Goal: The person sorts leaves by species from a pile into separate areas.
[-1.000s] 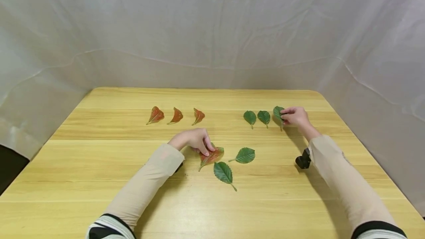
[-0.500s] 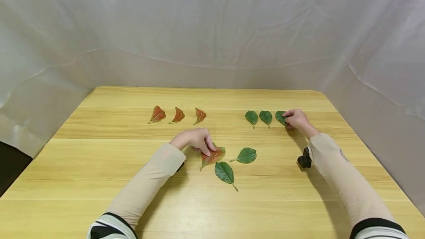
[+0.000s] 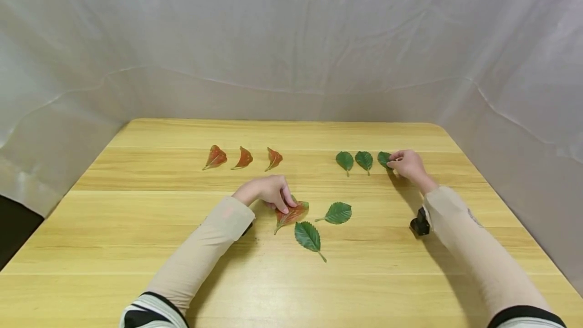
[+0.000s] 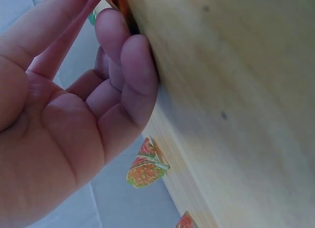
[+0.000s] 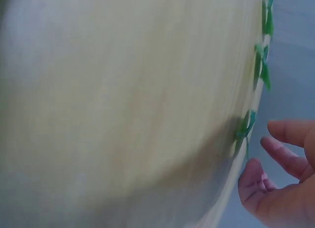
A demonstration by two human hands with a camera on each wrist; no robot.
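Note:
My left hand (image 3: 272, 194) pinches a red leaf with green edges (image 3: 293, 212) between thumb and finger, low over the table. In the left wrist view only a bit of that leaf (image 4: 118, 1) shows past the fingers. At the far right, my right hand (image 3: 408, 164) is beside the last green leaf (image 3: 383, 158) of a row. The right wrist view shows its thumb and fingers (image 5: 290, 134) parted, with this leaf (image 5: 243, 132) just beyond the tips. Two more green leaves, a left one (image 3: 344, 161) and a middle one (image 3: 364, 160), complete the row.
Three red leaves lie in a row at the back left, the middle one (image 3: 243, 157) among them. Two loose green leaves, one nearer (image 3: 307, 237) and one farther (image 3: 338, 213), lie right of my left hand. Pale sheeting (image 3: 291, 65) surrounds the wooden table (image 3: 136, 247).
My right hand lowered the green leaf onto the table at the row's right end and its fingers parted from it. The left hand has stayed on the red leaf.

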